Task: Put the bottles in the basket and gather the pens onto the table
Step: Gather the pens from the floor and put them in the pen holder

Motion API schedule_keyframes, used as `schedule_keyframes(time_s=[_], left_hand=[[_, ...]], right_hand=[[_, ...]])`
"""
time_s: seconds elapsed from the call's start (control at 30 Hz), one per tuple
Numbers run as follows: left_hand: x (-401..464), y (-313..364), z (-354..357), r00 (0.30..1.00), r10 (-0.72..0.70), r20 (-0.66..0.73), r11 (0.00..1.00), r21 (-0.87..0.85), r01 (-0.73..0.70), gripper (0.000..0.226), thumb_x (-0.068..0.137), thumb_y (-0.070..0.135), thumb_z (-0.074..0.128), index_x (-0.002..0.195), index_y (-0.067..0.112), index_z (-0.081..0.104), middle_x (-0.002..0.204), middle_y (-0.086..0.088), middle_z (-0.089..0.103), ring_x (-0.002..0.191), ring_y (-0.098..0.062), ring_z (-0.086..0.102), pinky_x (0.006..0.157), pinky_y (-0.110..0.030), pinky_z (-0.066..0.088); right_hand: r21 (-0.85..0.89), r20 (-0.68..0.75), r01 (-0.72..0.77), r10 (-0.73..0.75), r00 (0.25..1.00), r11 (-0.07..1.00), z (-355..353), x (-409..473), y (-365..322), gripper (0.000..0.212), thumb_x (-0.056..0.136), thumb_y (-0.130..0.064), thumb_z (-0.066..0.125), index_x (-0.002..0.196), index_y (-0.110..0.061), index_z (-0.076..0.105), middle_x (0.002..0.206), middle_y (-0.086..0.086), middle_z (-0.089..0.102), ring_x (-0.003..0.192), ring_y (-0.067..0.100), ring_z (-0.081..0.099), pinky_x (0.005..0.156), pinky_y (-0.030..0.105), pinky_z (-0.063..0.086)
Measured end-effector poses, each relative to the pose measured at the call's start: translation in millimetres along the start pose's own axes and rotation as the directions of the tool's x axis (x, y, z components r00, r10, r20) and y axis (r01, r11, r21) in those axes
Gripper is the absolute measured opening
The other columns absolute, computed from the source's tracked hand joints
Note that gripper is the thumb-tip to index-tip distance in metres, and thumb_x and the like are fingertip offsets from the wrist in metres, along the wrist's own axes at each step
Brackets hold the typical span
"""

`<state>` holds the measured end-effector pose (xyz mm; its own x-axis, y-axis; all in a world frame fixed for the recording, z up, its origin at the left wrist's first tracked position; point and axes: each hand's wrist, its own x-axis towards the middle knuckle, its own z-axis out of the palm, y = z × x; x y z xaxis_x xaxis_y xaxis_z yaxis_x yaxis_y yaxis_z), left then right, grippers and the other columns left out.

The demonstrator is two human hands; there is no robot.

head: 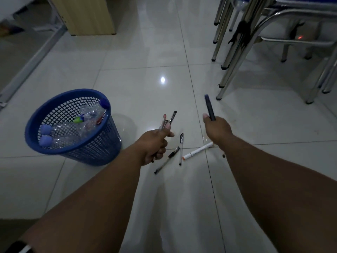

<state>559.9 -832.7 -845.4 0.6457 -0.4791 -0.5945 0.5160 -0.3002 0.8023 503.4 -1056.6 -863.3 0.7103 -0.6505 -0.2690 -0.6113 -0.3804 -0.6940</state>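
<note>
A blue mesh basket (109, 143) stands on the floor at left with several clear plastic bottles (73, 132) inside, their caps blue. My left hand (155, 143) is shut on a bunch of pens (168, 119), their tips pointing up and away. My right hand (217, 130) grips a dark blue marker (209, 106) upright. On the tiles between my hands lie two clear pens with black caps (181, 148) (166, 159) and a white marker with an orange end (197, 151).
Chrome legs of stacked chairs (235, 66) crowd the upper right. A wooden cabinet (87, 15) stands at the top left beside a grey metal frame bar (34, 57). Glossy white floor tiles (145, 88) stretch ahead.
</note>
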Motion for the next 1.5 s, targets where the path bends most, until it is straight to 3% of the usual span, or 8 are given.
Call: schedule_keyframes(time_s=[0.13, 0.3, 0.7, 0.8, 0.93, 1.1, 1.23, 1.5], left_hand=[[7.4, -15.4, -2.9, 0.99, 0.046, -0.13, 0.995, 0.089, -0.034, 0.041, 0.096, 0.053, 0.059, 0.095, 0.012, 0.058, 0.077, -0.01, 0.046, 0.049, -0.013, 0.034, 0.046, -0.023, 0.027], [15.8, -44.4, -10.0, 0.904, 0.224, -0.364, 0.892, 0.45, -0.039, 0.043, 0.082, 0.055, 0.075, 0.076, 0.016, 0.059, 0.072, 0.001, 0.059, 0.063, -0.016, 0.052, 0.058, -0.028, 0.04], [28.2, -97.2, -0.7, 0.836, 0.349, -0.424, 0.673, 0.734, 0.091, 0.024, 0.077, 0.037, 0.078, 0.096, 0.032, 0.065, 0.089, 0.006, 0.065, 0.083, -0.02, 0.065, 0.067, -0.025, 0.043], [36.5, -104.1, 0.1, 0.878, 0.348, -0.33, 0.55, 0.83, 0.095, 0.024, 0.077, 0.029, 0.072, 0.1, 0.024, 0.068, 0.102, -0.001, 0.068, 0.097, -0.027, 0.067, 0.07, -0.026, 0.042], [45.4, -110.9, 0.0, 0.934, 0.311, -0.177, 0.338, 0.939, 0.065, 0.013, 0.087, 0.029, 0.057, 0.096, 0.021, 0.061, 0.104, -0.005, 0.068, 0.101, -0.029, 0.066, 0.067, -0.03, 0.038], [36.2, -116.9, -4.6, 0.879, 0.346, -0.327, 0.437, 0.885, 0.157, 0.032, 0.086, 0.041, 0.05, 0.102, 0.018, 0.066, 0.102, -0.01, 0.072, 0.095, -0.032, 0.068, 0.072, -0.033, 0.048], [28.8, -106.0, -21.6, 0.762, 0.438, -0.477, 0.526, 0.824, 0.213, 0.026, 0.083, 0.046, 0.052, 0.097, 0.024, 0.055, 0.09, -0.009, 0.071, 0.073, -0.03, 0.059, 0.063, -0.032, 0.043], [40.5, -99.5, -56.4, 0.882, 0.17, -0.439, 0.322, 0.871, 0.371, 0.041, 0.079, 0.051, 0.064, 0.11, 0.025, 0.065, 0.108, -0.001, 0.071, 0.099, -0.024, 0.068, 0.068, -0.029, 0.042]], right_hand=[[-0.113, 0.024, -0.181, 0.185, 0.982, 0.977, 40.5, -8.0, 32.7, 0.033, 0.098, -0.036, 0.052, 0.115, -0.009, 0.062, 0.116, 0.017, 0.068, 0.103, 0.035, 0.063, 0.082, 0.033, 0.046], [-0.173, 0.071, -0.382, 0.398, 0.914, 0.908, 76.9, -15.8, 39.2, 0.075, 0.09, -0.065, 0.049, 0.13, -0.002, 0.058, 0.134, 0.017, 0.06, 0.124, 0.033, 0.057, 0.097, 0.033, 0.045], [-0.054, -0.059, -0.495, 0.492, 0.869, 0.867, 72.4, -11.2, 62.8, 0.042, 0.079, -0.035, 0.066, 0.111, -0.008, 0.069, 0.102, 0.011, 0.071, 0.09, 0.031, 0.068, 0.065, 0.026, 0.048], [0.011, -0.123, -0.466, 0.464, 0.877, 0.885, 78.4, -17.1, 62.1, 0.041, 0.08, -0.035, 0.06, 0.108, -0.007, 0.069, 0.092, 0.011, 0.067, 0.083, 0.031, 0.063, 0.068, 0.028, 0.045], [0.073, -0.045, -0.286, 0.289, 0.956, 0.956, 95.1, -19.4, 47.8, 0.038, 0.087, -0.037, 0.059, 0.112, -0.009, 0.064, 0.11, 0.014, 0.069, 0.099, 0.033, 0.064, 0.074, 0.026, 0.04], [-0.032, 0.059, -0.188, 0.19, 0.98, 0.982, 116.8, -27.6, 41.7, 0.055, 0.085, -0.055, 0.068, 0.113, -0.01, 0.055, 0.11, 0.014, 0.067, 0.089, 0.029, 0.061, 0.071, 0.029, 0.043], [-0.249, 0.104, -0.125, 0.155, 0.982, 0.96, 122.5, -29.4, 37.7, 0.033, 0.09, -0.036, 0.066, 0.109, -0.011, 0.058, 0.114, 0.014, 0.067, 0.103, 0.034, 0.066, 0.074, 0.031, 0.045], [-0.301, 0.227, -0.109, 0.182, 0.957, 0.947, 119.4, -51.8, 40.7, 0.037, 0.088, -0.032, 0.056, 0.111, -0.005, 0.067, 0.11, 0.015, 0.069, 0.094, 0.032, 0.067, 0.067, 0.026, 0.04]])
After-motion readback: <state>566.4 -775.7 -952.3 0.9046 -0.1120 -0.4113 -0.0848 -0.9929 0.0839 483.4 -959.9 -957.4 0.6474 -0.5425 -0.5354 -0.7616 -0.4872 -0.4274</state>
